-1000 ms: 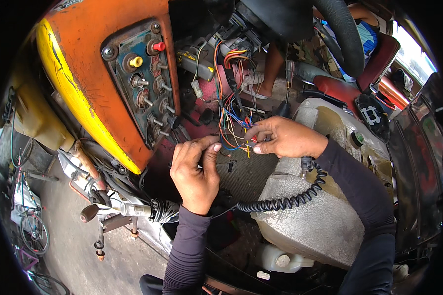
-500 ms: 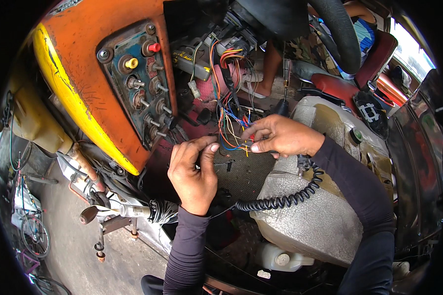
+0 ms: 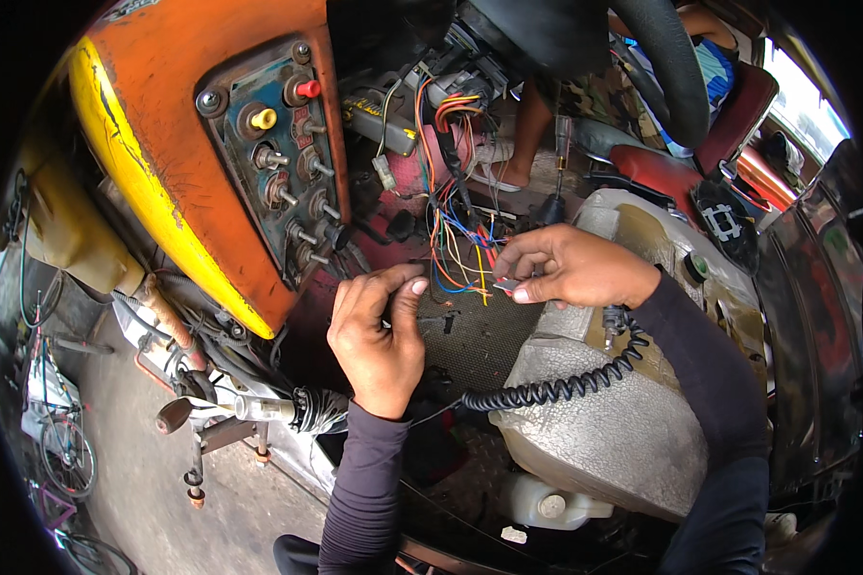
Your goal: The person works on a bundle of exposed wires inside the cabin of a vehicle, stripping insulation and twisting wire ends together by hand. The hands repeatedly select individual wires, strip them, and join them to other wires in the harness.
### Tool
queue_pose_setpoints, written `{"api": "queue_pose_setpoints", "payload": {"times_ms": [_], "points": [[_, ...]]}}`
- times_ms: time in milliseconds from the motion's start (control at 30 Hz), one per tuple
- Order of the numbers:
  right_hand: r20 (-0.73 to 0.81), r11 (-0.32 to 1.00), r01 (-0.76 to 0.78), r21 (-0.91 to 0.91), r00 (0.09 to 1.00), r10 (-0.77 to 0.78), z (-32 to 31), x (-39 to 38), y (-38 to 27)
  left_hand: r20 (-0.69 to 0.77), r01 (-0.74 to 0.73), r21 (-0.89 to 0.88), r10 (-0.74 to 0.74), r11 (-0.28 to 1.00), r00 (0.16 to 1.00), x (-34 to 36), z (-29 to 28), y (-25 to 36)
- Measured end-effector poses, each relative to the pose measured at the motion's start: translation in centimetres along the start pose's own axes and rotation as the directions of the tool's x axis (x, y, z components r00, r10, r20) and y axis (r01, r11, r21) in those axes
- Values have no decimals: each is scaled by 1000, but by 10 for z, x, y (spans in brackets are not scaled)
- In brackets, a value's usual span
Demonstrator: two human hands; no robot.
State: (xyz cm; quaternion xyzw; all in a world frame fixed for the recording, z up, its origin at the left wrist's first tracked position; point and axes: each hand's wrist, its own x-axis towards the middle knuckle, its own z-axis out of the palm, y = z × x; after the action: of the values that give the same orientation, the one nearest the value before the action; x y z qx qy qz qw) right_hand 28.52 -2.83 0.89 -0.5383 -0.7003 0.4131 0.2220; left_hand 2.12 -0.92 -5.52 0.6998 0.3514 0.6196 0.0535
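Observation:
A loose bundle of thin coloured wires (image 3: 465, 216), red, blue, yellow and white among them, hangs down in front of me. My left hand (image 3: 379, 335) is closed in a pinch left of the wire ends; what its fingertips hold, if anything, is too small to make out. To the right of the ends, my right hand (image 3: 580, 268) pinches a small dark flat piece with a pale edge (image 3: 505, 285), close to the orange and blue wire tips. Below my right wrist hangs the metal-tipped end of a black coiled cord (image 3: 566, 391); whether my palm holds it is hidden.
An orange panel (image 3: 163, 115) with toggle switches (image 3: 280, 196) and knobs stands at left. A cracked silver-grey cover (image 3: 594, 422) fills the right. Beyond are a steering wheel (image 3: 676, 86), a red seat (image 3: 738, 120) and another person's leg (image 3: 530, 134). A lever (image 3: 177, 414) juts out lower left.
My right hand has moved slightly right, away from the wire ends, and the cord's tip has shifted right with it. The yellow wire now hangs clear of my fingers. My left hand has stayed put.

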Motion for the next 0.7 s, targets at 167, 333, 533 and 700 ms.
{"api": "queue_pose_setpoints", "payload": {"times_ms": [167,333,533,700], "points": [[-67,968,177,-177,979,-191,12,5,6,-4,-2,-15,2,1000,1000,-1,1,0],[-80,958,168,-231,978,-190,15,10,10,1,-7,-7,7,1000,1000,-1,1,1],[-99,942,159,-297,976,-196,16,5,-5,30,88,-107,-86,990,996,-5,2,1],[-197,815,84,-574,951,-237,29,-29,-31,39,129,-123,-125,984,991,-7,-2,-4]]}}
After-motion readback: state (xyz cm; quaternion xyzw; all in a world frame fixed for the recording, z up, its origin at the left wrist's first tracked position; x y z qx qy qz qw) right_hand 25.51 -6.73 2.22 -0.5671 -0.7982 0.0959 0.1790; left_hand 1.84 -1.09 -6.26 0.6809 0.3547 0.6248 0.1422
